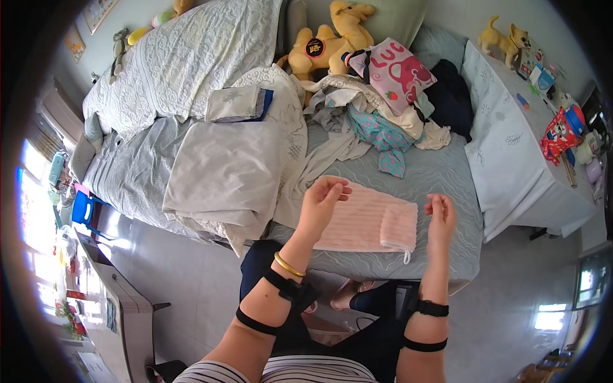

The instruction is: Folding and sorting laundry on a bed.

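Observation:
A pale pink ribbed towel [354,218] lies on the grey patterned cover of the seat in front of me. Its right end is folded over into a small flap [400,226], and a white hanging loop [407,257] sticks out at the near corner. Over the towel's left part is my left hand [323,203], fingers loosely curled and nothing seen in it. My right hand [440,214] hovers just beyond the towel's right edge, also loosely curled and without anything visible in its fingers. The left hand hides part of the towel's left side.
Left of the towel lies a large folded light-grey cloth [225,167], with smaller folded fabrics [234,103] behind it. A heap of crumpled clothes [378,124] and a plush camel [325,48] sit farther back. On the right stands a cloth-covered table [507,139] with several small items.

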Motion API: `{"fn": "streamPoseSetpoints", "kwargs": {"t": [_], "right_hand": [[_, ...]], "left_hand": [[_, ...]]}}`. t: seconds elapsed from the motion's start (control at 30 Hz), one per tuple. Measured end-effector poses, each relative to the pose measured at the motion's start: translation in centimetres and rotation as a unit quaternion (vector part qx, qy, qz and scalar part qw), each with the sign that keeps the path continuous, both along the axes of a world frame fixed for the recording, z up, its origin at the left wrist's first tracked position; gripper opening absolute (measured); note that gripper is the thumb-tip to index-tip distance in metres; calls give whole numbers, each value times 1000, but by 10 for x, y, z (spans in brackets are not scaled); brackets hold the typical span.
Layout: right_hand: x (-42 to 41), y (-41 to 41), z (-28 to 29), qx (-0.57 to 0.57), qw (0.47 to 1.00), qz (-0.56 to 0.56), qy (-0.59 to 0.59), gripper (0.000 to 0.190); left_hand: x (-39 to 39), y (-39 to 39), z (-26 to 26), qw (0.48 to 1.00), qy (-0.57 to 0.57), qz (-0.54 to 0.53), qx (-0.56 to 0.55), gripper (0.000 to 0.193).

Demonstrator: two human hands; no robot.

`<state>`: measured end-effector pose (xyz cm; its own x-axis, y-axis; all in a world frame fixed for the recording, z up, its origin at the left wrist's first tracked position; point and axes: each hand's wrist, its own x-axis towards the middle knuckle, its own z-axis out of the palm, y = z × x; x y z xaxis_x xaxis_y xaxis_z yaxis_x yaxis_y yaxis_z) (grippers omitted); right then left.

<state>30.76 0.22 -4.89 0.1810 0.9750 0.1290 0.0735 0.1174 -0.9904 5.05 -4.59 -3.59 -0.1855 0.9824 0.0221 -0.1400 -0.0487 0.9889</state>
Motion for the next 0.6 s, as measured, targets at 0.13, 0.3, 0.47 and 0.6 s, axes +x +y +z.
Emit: {"fn": "streamPoseSetpoints", "kwargs": {"t": [0.13, 0.3, 0.47, 0.6], "right_hand": [[-21, -7, -5, -10, 998, 52, 20, 16], [-20, -3, -21, -40, 997, 55, 21, 16], [-48, -33, -14, -104, 960, 258, 23, 17], [-87, -66, -1, -117, 892, 436, 3, 28]], "left_hand": [[-3, 13, 3, 998, -38, 43, 0, 17], [-7, 26, -19, 996, 63, 53, 40, 18], [-6, 37, -12, 996, -33, 77, 37, 18], [-6, 56, 8, 994, -34, 83, 69, 18]]}}
